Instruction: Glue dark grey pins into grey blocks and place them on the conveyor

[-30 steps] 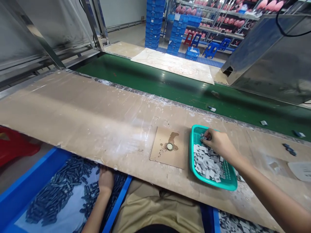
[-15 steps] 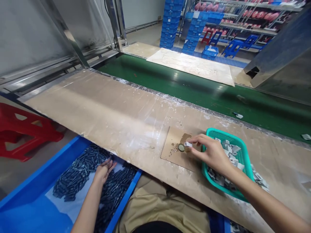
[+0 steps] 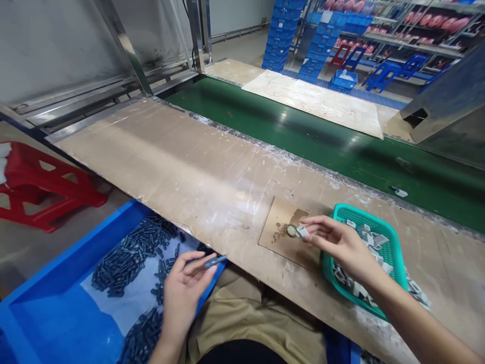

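Between the fingertips of my left hand [image 3: 189, 283] is a small dark blue-grey rod [image 3: 215, 261], held above the edge of a blue bin [image 3: 71, 323]. Many similar dark rods [image 3: 125, 258] lie in that bin on a white sheet. My right hand [image 3: 341, 242] pinches a small white-grey plastic piece [image 3: 302, 232] over a piece of brown cardboard [image 3: 273, 222]. Right beside the piece is a small round cap [image 3: 291, 230] with pale contents; whether they touch I cannot tell. Wet spots mark the cardboard. My right forearm passes over a green basket [image 3: 396, 242] of similar white-grey pieces [image 3: 373, 240].
Several white-grey pieces [image 3: 419, 296] lie on the table [image 3: 197, 177] outside the basket. Beyond the table runs a green conveyor belt [image 3: 265, 114], with a small part [image 3: 399, 191] on it. A red stool [image 3: 49, 187] stands at the left; blue crates [image 3: 282, 35] are stacked behind.
My left hand has come up out of the rods toward the table edge, with one rod in its fingers. The right hand's white-grey piece now tilts down toward the cap. The view has shifted slightly.
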The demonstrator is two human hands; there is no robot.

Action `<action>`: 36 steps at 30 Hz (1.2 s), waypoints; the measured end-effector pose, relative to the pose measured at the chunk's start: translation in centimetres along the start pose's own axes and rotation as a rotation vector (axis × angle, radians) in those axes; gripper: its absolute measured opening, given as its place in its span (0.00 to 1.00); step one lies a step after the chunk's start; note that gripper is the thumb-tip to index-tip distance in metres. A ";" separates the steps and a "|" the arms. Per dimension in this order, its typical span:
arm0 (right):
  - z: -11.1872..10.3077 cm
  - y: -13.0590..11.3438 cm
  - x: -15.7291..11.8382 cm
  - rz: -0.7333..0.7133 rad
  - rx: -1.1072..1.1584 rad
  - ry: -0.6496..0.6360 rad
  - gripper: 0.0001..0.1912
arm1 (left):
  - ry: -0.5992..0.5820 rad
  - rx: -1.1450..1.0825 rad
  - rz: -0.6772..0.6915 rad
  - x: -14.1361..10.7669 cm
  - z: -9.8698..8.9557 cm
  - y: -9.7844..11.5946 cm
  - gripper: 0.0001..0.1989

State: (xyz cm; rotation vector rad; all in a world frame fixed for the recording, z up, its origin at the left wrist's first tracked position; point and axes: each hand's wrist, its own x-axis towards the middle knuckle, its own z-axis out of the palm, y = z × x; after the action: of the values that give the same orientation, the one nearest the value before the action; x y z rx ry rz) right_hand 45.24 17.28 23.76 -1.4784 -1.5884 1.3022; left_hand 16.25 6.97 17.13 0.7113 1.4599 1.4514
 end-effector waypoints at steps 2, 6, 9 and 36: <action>0.8 -1.0 -1.3 0.058 0.191 -0.006 0.17 | -0.018 0.129 0.451 -0.5 3.1 0.0 0.16; 2.7 -2.6 -3.9 0.128 0.396 -0.001 0.11 | -0.192 0.242 1.111 -0.1 8.1 0.5 0.27; 3.6 -3.4 -5.2 0.141 0.414 0.046 0.10 | -0.174 0.183 1.126 0.0 10.4 1.1 0.30; 3.2 -2.5 -2.7 0.235 0.442 0.046 0.16 | -0.378 0.182 0.943 -0.2 11.7 1.7 0.25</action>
State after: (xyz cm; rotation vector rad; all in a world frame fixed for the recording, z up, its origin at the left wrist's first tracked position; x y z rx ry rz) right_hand 41.91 14.15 25.49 -1.4231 -1.0287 1.6125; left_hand 26.40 12.07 20.26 1.8447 0.9790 1.7115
